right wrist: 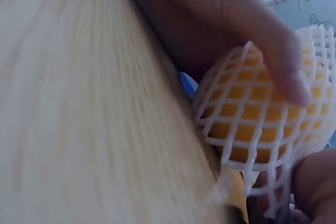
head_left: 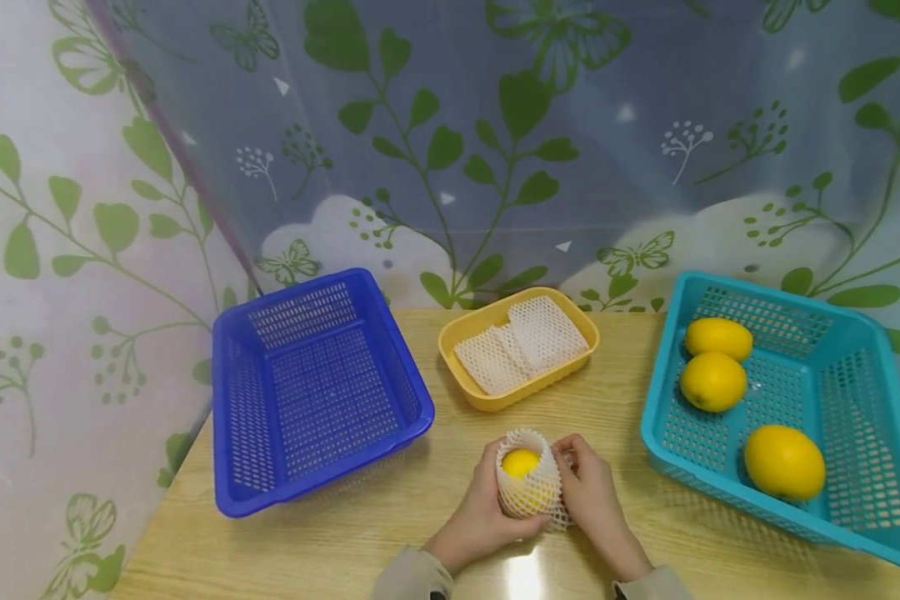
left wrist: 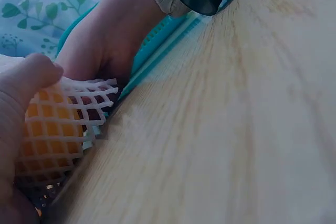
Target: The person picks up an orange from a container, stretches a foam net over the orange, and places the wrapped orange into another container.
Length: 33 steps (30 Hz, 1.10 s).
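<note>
A yellow lemon (head_left: 521,462) sits inside a white foam net sleeve (head_left: 534,492), its top showing through the sleeve's open end. My left hand (head_left: 482,518) grips the netted lemon from the left, thumb across the near side. On the other side my right hand (head_left: 594,500) pinches the edge of the net with thumb and fingers. In the right wrist view, the left thumb (right wrist: 289,72) presses on the mesh, and loose net strands hang beside the right fingers. The left wrist view shows the mesh (left wrist: 92,98) reaching past the lemon toward the right hand; the right fingertips are partly hidden there.
A blue plastic basket (head_left: 321,485) stands on the left of the wooden table (head_left: 337,550). Behind my hands is a yellow tray (head_left: 487,402) with folded foam nets (head_left: 546,333). At right, a teal basket (head_left: 750,508) holds three lemons (head_left: 784,462). A patterned curtain (head_left: 450,167) hangs behind.
</note>
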Tool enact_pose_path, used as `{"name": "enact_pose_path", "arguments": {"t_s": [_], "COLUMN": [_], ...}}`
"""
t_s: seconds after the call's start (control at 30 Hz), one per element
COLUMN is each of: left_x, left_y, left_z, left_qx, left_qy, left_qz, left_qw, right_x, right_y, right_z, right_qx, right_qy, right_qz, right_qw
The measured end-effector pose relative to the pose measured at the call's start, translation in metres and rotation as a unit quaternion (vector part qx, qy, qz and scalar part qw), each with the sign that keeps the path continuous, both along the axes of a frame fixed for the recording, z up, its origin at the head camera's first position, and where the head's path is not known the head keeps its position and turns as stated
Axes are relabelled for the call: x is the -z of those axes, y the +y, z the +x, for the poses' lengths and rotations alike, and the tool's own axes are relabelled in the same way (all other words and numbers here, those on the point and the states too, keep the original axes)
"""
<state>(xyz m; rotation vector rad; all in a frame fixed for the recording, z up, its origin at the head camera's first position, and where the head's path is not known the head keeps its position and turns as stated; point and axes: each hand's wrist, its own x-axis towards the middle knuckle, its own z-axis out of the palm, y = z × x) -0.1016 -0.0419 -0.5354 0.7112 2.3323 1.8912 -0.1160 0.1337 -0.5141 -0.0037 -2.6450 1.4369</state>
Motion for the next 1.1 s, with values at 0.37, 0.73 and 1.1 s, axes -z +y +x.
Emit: {"name": "enact_pose_path", "arguments": {"t_s": [0.37,0.73,1.1], "left_x": [0.001,-0.007,-0.039], "left_y": [0.001,0.001,0.0], "left_z": [-0.002,0.004,0.011], "left_qx": [-0.034,-0.061,-0.024], "left_qy": [0.036,0.059,-0.007], "left_qz": [-0.023,0.034,0.082], "left_qw": [0.9985,0.9958,0.9963], "right_x": [0.004,0.002,0.002], "right_y": [0.002,-0.008,-0.009], "right_z": [-0.001,0.002,0.004], "right_qx": [-0.018,-0.05,-0.02], "right_qy": [0.006,-0.126,-0.114], "right_qz": [-0.029,-0.299,-0.314], "right_qw": [0.999,0.945,0.942]}}
